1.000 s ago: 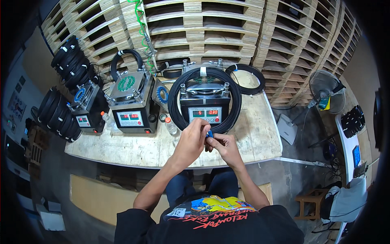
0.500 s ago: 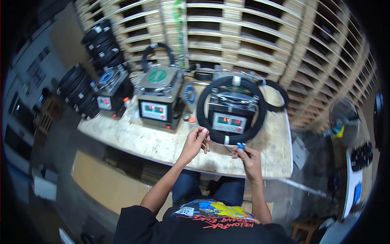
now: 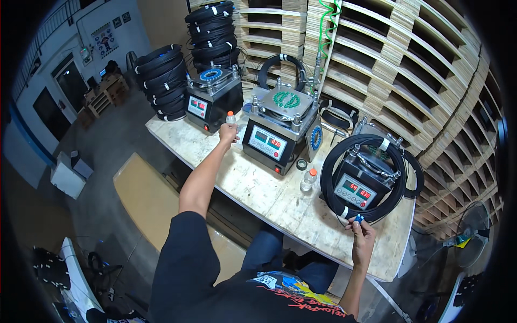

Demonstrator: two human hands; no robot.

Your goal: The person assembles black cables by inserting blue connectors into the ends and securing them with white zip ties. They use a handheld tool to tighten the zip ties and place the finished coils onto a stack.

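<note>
My left hand is closed around a small clear bottle with an orange cap, between the left machine and the middle one. At the right machine's front edge, my right hand pinches small blue cable connectors. A coil of black cable hangs around the right machine, a black box with a red-lit display. In the middle stands a similar machine with a green ring pattern on its metal top. The left machine carries a blue ring.
A second orange-capped bottle stands on the wooden table beside a small dark round lid. A blue ring plate leans at the middle machine's side. Black cable coils are stacked at the left end, before wooden pallets.
My left hand has gone from near my right hand to the bottle at the left and grips it. The view has swung left. My right hand still holds the blue connectors.
</note>
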